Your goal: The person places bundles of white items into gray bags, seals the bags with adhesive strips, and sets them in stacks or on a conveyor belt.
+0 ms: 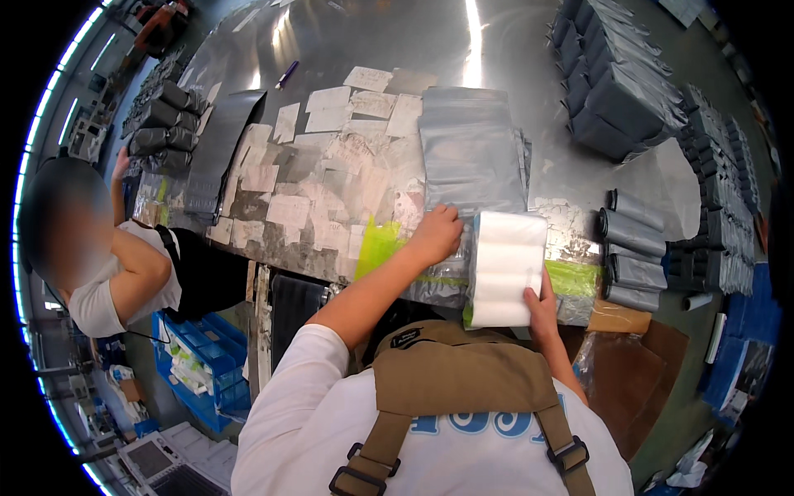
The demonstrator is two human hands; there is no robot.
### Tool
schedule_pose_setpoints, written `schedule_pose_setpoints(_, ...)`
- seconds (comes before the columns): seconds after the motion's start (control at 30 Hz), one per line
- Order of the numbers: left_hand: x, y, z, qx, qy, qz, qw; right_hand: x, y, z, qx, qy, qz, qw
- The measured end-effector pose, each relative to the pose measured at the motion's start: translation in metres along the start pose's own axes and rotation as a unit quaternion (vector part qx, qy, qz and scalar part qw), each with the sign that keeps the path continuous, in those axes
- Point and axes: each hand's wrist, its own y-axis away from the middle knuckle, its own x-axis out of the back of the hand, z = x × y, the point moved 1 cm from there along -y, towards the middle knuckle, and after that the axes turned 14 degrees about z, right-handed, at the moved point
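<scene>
My right hand [542, 307] grips the right side of a white plastic pack [508, 269] with rounded ridges, its thumb lying on top. The pack is tilted over the table's near edge, with a strip of clear film along its left side. My left hand [439, 235] is closed, fingers curled, at the near end of a stack of flat grey plastic bags [467, 149]. Whatever its fingertips pinch is hidden. Beneath that wrist, bright yellow-green tape [376, 248] covers part of the table edge.
Rolled grey bags [633, 248] lie at the right edge, and a tall grey stack [620, 99] stands behind. Paper labels [331, 112] cover the metal table [380, 37]; a pen [287, 74] lies beyond. At left, a co-worker [124, 273] stands near a blue crate [203, 372].
</scene>
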Motion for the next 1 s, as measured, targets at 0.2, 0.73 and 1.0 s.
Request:
schedule_pose_setpoints(0.2, -0.011, 0.005, -0.005, 0.013, -0.019, 0.064, 0.998, -0.001, -0.007, 0.0, -0.014, 0.01, -0.029, 0.999)
schedule_pose_setpoints(0.73, 0.003, -0.004, -0.007, 0.161, 0.086, 0.168, 0.969, -0.047, -0.123, -0.049, 0.501, 0.561, -0.029, 0.658)
schedule_pose_setpoints(1.0, 0.018, -0.003, 0.019, 0.115, 0.07, 0.256, 0.957, -0.048, -0.09, -0.05, 0.461, 0.389, 0.117, 0.789)
